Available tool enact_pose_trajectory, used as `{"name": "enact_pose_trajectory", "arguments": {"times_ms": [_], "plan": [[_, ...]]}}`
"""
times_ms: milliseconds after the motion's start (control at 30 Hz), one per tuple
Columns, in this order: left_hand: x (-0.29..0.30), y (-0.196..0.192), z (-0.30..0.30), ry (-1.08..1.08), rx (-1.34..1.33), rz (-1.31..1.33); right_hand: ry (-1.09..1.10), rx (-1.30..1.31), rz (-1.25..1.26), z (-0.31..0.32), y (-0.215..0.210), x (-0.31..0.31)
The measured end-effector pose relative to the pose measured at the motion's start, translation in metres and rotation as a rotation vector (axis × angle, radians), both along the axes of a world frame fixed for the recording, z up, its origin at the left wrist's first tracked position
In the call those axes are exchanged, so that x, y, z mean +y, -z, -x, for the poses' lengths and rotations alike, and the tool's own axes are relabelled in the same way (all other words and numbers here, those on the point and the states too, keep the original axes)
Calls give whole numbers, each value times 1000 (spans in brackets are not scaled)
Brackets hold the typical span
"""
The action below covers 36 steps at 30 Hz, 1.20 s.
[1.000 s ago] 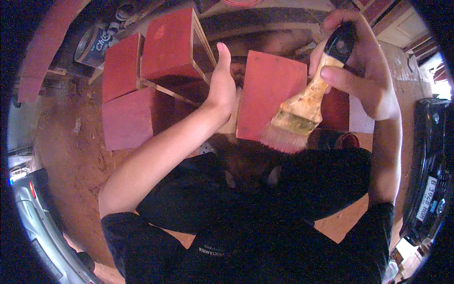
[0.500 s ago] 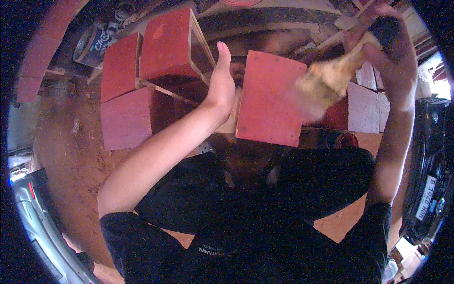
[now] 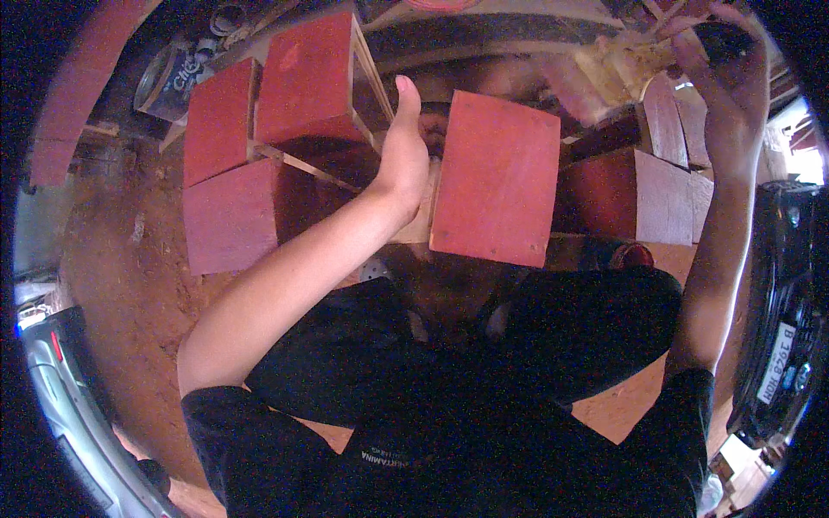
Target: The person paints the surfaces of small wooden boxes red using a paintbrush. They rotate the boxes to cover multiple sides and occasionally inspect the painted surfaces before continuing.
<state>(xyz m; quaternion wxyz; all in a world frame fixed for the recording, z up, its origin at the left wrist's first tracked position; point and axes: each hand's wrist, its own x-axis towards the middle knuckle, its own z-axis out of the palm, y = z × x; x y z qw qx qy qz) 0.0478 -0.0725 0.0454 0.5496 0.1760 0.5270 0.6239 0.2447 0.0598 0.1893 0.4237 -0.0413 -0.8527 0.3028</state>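
Brown floor (image 3: 142, 233) is stretching past the red box (image 3: 496, 177); beyond it, right hand (image 3: 734, 91) is gripping a brush (image 3: 615, 76) (left hand (image 3: 406, 164) clamping? can't tell); painting, seemingly, is needing brush contact.

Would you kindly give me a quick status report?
Left hand beside red box, grip unclear. Right hand gripping blurred paintbrush near box's upper right corner. More boxes either side.
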Motion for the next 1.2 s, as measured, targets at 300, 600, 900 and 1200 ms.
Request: {"name": "enact_pose_trajectory", "arguments": {"times_ms": [300,600,900,1200], "plan": [[-1,-2,3,36,-108,47,63,-148,470,29,-4,-40],[-4,0,8,124,-88,85,119,103,331,29,15,-28],[-1,-13,1,69,-182,86,72,29,260,30,2,-41],[-2,-19,5,90,-23,110,-31,-271,433,38,7,-46]]}}
